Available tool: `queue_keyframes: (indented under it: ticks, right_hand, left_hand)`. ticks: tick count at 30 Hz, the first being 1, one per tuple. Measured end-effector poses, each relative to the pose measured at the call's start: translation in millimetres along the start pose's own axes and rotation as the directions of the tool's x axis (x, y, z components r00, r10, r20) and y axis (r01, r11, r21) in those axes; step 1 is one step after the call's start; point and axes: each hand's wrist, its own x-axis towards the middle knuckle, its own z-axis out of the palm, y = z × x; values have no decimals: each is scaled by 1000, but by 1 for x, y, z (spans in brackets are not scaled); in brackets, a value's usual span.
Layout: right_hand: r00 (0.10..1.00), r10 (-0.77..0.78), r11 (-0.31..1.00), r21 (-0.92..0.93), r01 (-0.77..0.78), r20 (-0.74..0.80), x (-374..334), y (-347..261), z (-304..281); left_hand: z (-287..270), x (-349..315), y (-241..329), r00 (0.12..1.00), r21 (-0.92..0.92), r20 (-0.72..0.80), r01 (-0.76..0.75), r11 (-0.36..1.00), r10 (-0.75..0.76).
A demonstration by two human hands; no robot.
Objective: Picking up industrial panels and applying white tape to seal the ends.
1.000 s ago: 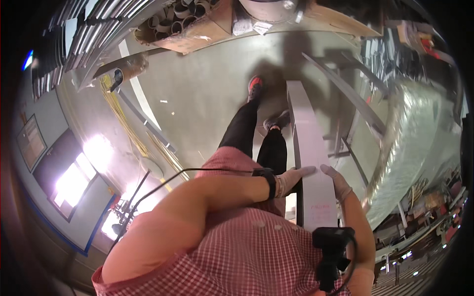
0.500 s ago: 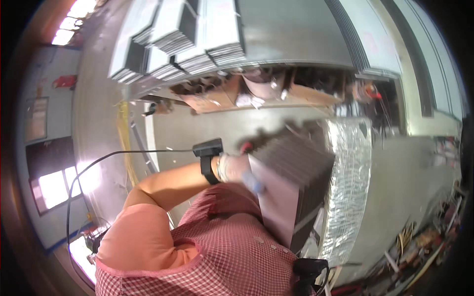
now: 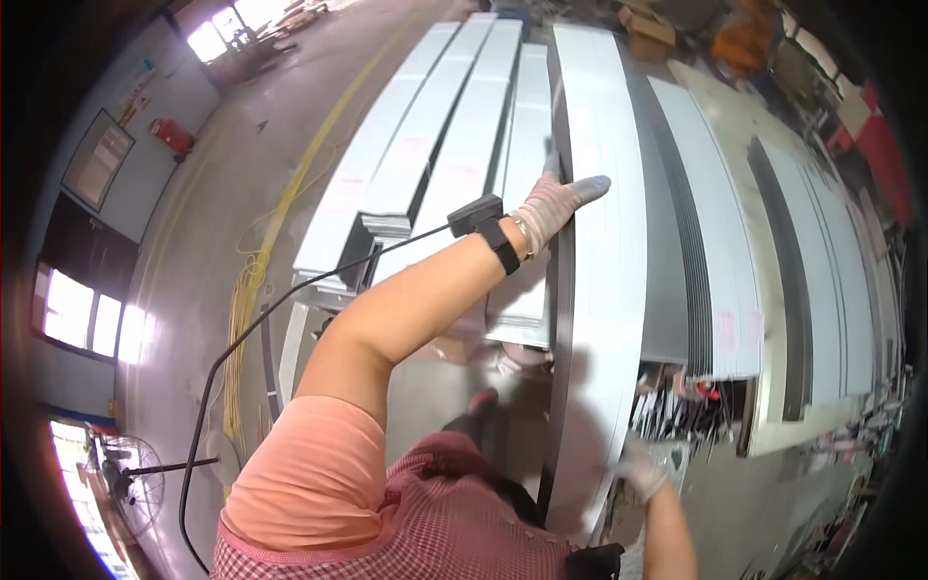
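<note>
A long stack of pale, flat panels (image 3: 604, 242) stretches away from me, its near end close to my body. My gloved left hand (image 3: 559, 201) grips its left edge partway along, thumb over the top face and fingers down the dark side. Close to the near end, my gloved right hand (image 3: 643, 472) is at the stack's right edge. Motion blurs its fingers, so their hold is unclear. A black strap with a small box (image 3: 477, 216) is on my left wrist, and a cable runs from it.
More long panel stacks (image 3: 440, 174) lie to the left, and another stack (image 3: 710, 232) lies close on the right. Farther right are panels (image 3: 826, 280) on a pale board. A standing fan (image 3: 130, 483) is at lower left. Yellow strips (image 3: 237, 338) lie on the floor.
My view has swung up along the stack. My left hand has moved from near the stack's close end to farther along its left edge. My right hand has come into view.
</note>
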Motion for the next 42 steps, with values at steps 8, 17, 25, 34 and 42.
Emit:
queue_keyframes:
  ticks: [8,17,25,34,42]
  right_hand:
    - [974,-187,965,-161,207,130,282,-101,-68]
    - [745,-322,946,-236,224,-584,85,-73,-220]
    - [627,195,980,130,-148,-755,28,99,-492]
    - [779,-67,884,-399,-243,-623,78,123,-422]
    - [384,161,910,287,298,-909,30,117,-342]
  left_hand:
    - [-79,32,-30,974,984,60,-95,153,220]
    - [-32,4,0,969,757,-17,-148,636,245]
    - [240,-55,-139,868,-8,320,404,915,-380]
    - [328,-13,-221,676,-320,278,735,597,-683]
    - [285,-3,-236,684,-178,179,729,661,-707]
